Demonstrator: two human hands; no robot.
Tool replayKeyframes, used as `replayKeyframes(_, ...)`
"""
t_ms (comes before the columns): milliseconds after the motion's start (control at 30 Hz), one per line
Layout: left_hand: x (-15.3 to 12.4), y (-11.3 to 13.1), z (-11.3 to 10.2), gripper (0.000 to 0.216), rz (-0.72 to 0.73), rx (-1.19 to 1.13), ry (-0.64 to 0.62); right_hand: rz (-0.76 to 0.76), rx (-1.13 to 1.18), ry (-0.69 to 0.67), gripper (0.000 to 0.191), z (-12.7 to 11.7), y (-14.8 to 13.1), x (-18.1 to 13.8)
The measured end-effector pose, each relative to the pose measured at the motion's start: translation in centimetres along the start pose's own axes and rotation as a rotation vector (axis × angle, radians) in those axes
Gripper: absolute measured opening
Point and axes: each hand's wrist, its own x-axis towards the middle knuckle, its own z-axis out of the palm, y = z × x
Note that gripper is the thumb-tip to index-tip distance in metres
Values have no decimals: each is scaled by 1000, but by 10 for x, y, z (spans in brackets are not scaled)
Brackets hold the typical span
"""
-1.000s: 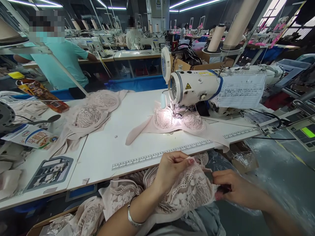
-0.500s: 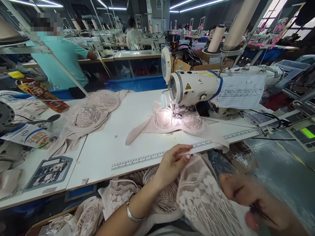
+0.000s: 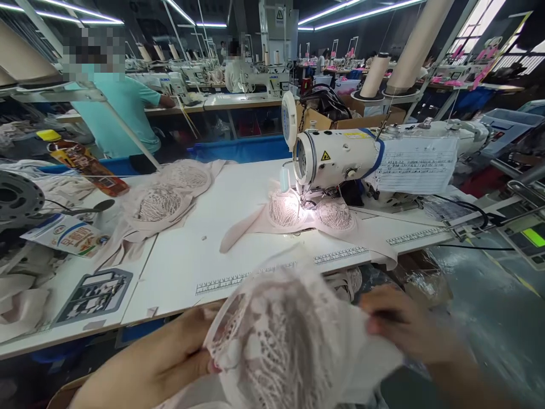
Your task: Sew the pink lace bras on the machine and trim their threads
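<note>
Close in front of me, over the table's front edge, a pale pink lace bra (image 3: 281,341) is stretched between my hands; it is partly blurred. My left hand (image 3: 187,343) pinches the cup's edge on the left, fingers closed. On the right, my right hand (image 3: 400,324) is closed on the side band and smeared by motion. Something dark shows by its fingers, too blurred to name. Beyond, a second lace bra (image 3: 285,211) lies under the needle of a lit sewing machine (image 3: 340,156).
More bras (image 3: 159,201) lie piled on the left of the white table (image 3: 179,267). Near them are a tea bottle (image 3: 87,165), a printed packet (image 3: 68,234) and a grey-framed picture (image 3: 96,295). Thread cones (image 3: 374,76) stand behind the machine. A person in a turquoise shirt (image 3: 114,111) sits beyond.
The bra in my hands has come up and left, spreading across the view. My left hand has moved down and left to its cup edge; my right hand has risen slightly leftward.
</note>
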Motion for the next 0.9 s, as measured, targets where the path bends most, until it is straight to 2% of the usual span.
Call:
replayKeyframes(67, -19, -17, 18, 32, -261, 216, -105, 129, 52, -102, 57, 21, 17, 16)
replayKeyframes(167, -14, -47, 79, 26, -615, 491, -218, 389, -209, -207, 39, 57, 49, 27)
replayKeyframes(200, -10, -57, 101, 27, -690, 577, -168, 425, -256, -220, 32, 67, 60, 27)
replayKeyframes(233, -9, -67, 121, 30, -726, 664, -95, 453, -299, -229, 27, 73, 69, 24)
replayKeyframes(267, -10, -75, 137, 34, -687, 739, -33, 468, -326, -234, 23, 77, 75, 21)
replayKeyframes(333, -17, -88, 160, 48, -508, 819, 25, 480, -351, -237, 20, 76, 84, 14)
replayKeyframes(367, -20, -92, 167, 65, -426, 822, 8, 486, -363, -237, 20, 74, 85, 11)
replayKeyframes(400, -22, -95, 171, 85, -378, 812, -29, 489, -372, -238, 21, 71, 86, 9)
replayKeyframes(467, -13, -96, 175, 112, -388, 785, -128, 489, -387, -240, 23, 64, 87, 5)
replayKeyframes(600, 44, -79, 169, 110, -515, 775, -276, 492, -429, -233, 30, 48, 92, -4)
replayKeyframes(667, 74, -64, 163, 108, -515, 755, -312, 512, -437, -191, 29, 35, 94, -9)
replayKeyframes(733, 94, -49, 159, 106, -474, 704, -361, 524, -421, -78, 25, 21, 91, -10)
replayKeyframes(800, 100, -40, 159, 105, -434, 633, -428, 468, -388, 92, 24, 8, 83, -4)
replayKeyframes(900, 95, -43, 167, 109, -421, 603, -466, 204, -347, 309, 29, 1, 68, 25)
